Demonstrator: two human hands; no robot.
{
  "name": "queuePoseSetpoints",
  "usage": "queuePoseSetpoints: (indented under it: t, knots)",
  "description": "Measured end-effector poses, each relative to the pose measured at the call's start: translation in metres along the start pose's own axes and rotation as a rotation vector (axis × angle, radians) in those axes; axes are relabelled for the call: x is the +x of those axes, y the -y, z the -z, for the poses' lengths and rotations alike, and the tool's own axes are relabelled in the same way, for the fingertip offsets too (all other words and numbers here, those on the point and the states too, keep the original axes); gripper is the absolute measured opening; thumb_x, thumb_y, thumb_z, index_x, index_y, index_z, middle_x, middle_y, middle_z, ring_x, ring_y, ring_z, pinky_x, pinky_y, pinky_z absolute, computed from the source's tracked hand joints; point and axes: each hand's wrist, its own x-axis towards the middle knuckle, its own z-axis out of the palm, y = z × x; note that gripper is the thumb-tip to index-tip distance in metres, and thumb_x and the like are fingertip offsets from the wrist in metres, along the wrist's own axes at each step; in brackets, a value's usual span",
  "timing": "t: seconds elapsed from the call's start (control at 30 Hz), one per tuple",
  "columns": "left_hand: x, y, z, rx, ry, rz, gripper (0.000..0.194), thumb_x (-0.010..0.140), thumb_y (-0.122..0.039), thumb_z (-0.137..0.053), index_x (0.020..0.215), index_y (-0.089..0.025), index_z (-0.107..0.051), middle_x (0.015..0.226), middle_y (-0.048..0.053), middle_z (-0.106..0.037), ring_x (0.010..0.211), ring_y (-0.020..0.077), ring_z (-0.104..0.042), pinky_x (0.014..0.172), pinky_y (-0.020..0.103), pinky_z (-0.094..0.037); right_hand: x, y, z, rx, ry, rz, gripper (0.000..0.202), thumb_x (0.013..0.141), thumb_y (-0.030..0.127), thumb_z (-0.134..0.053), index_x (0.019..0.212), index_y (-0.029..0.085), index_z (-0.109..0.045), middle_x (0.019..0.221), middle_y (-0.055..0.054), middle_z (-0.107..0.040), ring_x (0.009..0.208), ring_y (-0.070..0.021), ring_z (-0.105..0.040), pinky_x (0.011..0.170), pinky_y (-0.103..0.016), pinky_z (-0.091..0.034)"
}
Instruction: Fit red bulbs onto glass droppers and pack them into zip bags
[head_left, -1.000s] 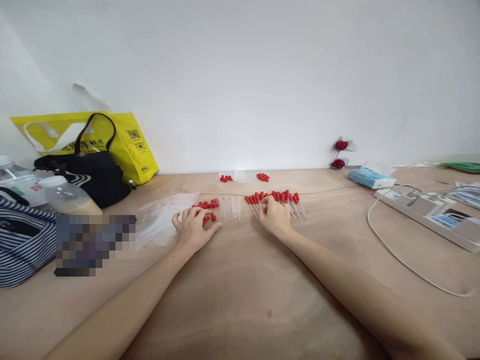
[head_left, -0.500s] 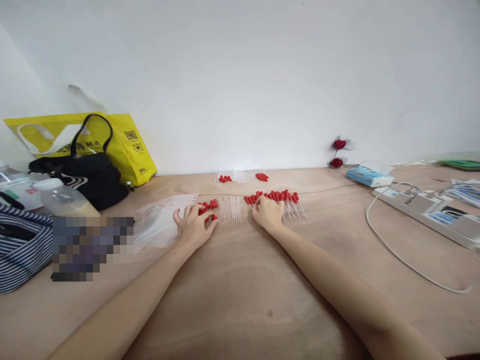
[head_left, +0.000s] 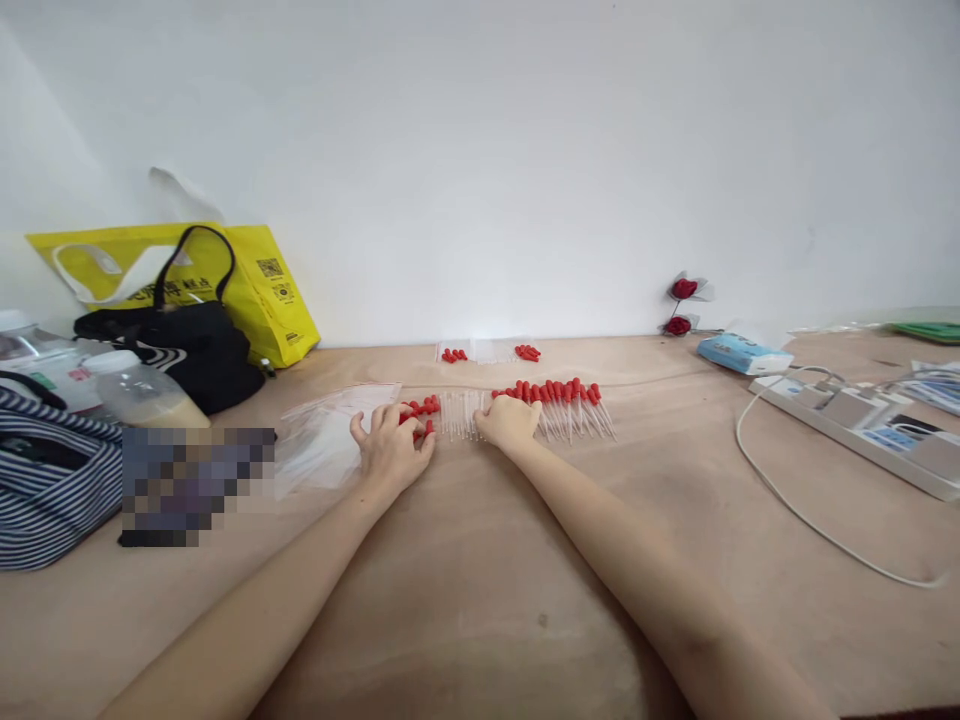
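Reaching over the counter [head_left: 540, 560], you're curving your half-open left hand [head_left: 394, 448] over loose red caps [head_left: 429, 404]; can't tell if it's gripping any. Your right hand [head_left: 508, 424] is bending nearly closed at the right end of the clear tubes [head_left: 454, 414], hold hidden. Red-capped tubes [head_left: 576, 392] are lying in a row just right of it, clear bags [head_left: 326, 440] left of your left hand.

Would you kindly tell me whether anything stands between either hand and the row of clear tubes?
Yes: loose red caps lie between the left hand and the clear tubes. The right hand is at the tubes' right end, with nothing visible in between.
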Motion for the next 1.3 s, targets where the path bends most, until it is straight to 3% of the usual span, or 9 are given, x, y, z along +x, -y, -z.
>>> queuePoseSetpoints:
  t: [0.2, 0.37, 0.43, 0.57, 0.67, 0.77, 0.97, 1.13, 1.3]
  knots:
    - [-0.006, -0.007, 0.016, -0.106, -0.160, -0.008, 0.011, 0.068, -0.029, -0.057, 0.065, -0.020, -0.062, 0.093, 0.006, -0.061, 0.095, 0.0260, -0.049, 0.091, 0.050, -0.020, 0.000, 0.001, -0.001, 0.005, -0.009, -0.014, 0.024, 0.072, 0.029, -0.045, 0.075, 0.015, -0.065, 0.075, -0.011, -0.066, 0.074, -0.0216, -0.060, 0.078, -0.038, -0.024]
    - [-0.016, -0.020, 0.022, -0.347, 0.011, -0.230, 0.009, 0.069, -0.027, -0.056, 0.067, -0.022, -0.064, 0.093, 0.004, -0.061, 0.096, 0.0229, -0.050, 0.089, 0.043, -0.026, -0.007, -0.010, 0.004, 0.044, -0.131, 0.053, 0.025, 0.075, 0.028, -0.043, 0.074, 0.016, -0.065, 0.074, -0.010, -0.066, 0.074, -0.0210, -0.058, 0.077, -0.038, -0.027]
    - [-0.020, -0.023, 0.023, -0.392, 0.111, -0.306, 0.009, 0.069, -0.027, -0.056, 0.069, -0.023, -0.064, 0.096, 0.003, -0.060, 0.096, 0.0227, -0.049, 0.088, 0.043, -0.027, -0.013, -0.026, 0.010, 0.084, -0.173, 0.197, 0.023, 0.076, 0.029, -0.046, 0.072, 0.017, -0.065, 0.073, -0.008, -0.066, 0.074, -0.0199, -0.057, 0.074, -0.035, -0.030]
    - [-0.023, -0.026, 0.022, -0.408, 0.198, -0.346, 0.010, 0.069, -0.026, -0.056, 0.073, -0.024, -0.065, 0.098, 0.003, -0.060, 0.096, 0.0226, -0.048, 0.089, 0.044, -0.025, -0.034, -0.075, 0.021, 0.207, -0.108, 0.591, 0.020, 0.077, 0.030, -0.051, 0.071, 0.019, -0.066, 0.062, -0.002, -0.061, 0.062, -0.0133, -0.053, 0.062, -0.025, -0.035]
    - [-0.023, -0.027, 0.021, -0.401, 0.211, -0.319, 0.018, 0.069, -0.031, -0.059, 0.084, -0.024, -0.065, 0.100, 0.003, -0.060, 0.097, 0.0232, -0.048, 0.088, 0.045, -0.025, -0.048, -0.109, 0.026, 0.244, -0.101, 0.678, 0.020, 0.078, 0.033, -0.053, 0.072, 0.021, -0.067, 0.059, -0.001, -0.059, 0.059, -0.0122, -0.051, 0.061, -0.025, -0.036]
    - [-0.023, -0.030, 0.017, -0.396, 0.228, -0.315, 0.024, 0.071, -0.040, -0.058, 0.089, -0.026, -0.065, 0.100, 0.003, -0.061, 0.096, 0.0237, -0.049, 0.089, 0.048, -0.022, -0.055, -0.127, 0.028, 0.218, -0.087, 0.707, 0.019, 0.078, 0.036, -0.055, 0.075, 0.023, -0.069, 0.062, -0.001, -0.060, 0.062, -0.0134, -0.051, 0.063, -0.027, -0.037]
    - [-0.021, -0.035, 0.012, -0.379, 0.234, -0.312, 0.013, 0.078, -0.035, -0.054, 0.079, -0.030, -0.067, 0.096, -0.001, -0.064, 0.094, 0.0216, -0.050, 0.088, 0.050, -0.017, -0.053, -0.123, 0.024, 0.249, -0.046, 0.665, 0.019, 0.074, 0.037, -0.058, 0.082, 0.023, -0.068, 0.070, -0.003, -0.058, 0.068, -0.0153, -0.052, 0.065, -0.028, -0.040]
    - [-0.019, -0.039, 0.017, -0.401, 0.219, -0.303, 0.012, 0.081, -0.029, -0.050, 0.079, -0.025, -0.061, 0.091, -0.002, -0.065, 0.092, 0.0191, -0.052, 0.093, 0.049, -0.014, -0.051, -0.112, 0.019, 0.337, 0.010, 0.601, 0.011, 0.072, 0.031, -0.060, 0.072, 0.021, -0.065, 0.075, -0.003, -0.056, 0.075, -0.0155, -0.051, 0.068, -0.028, -0.039]
    - [-0.021, -0.042, 0.018, -0.437, 0.230, -0.320, 0.006, 0.081, -0.022, -0.049, 0.082, -0.022, -0.054, 0.088, -0.002, -0.066, 0.095, 0.0183, -0.054, 0.098, 0.050, -0.007, -0.056, -0.105, 0.021, 0.233, 0.009, 0.551, 0.010, 0.075, 0.029, -0.057, 0.070, 0.020, -0.060, 0.078, -0.002, -0.058, 0.081, -0.0174, -0.049, 0.071, -0.032, -0.031]
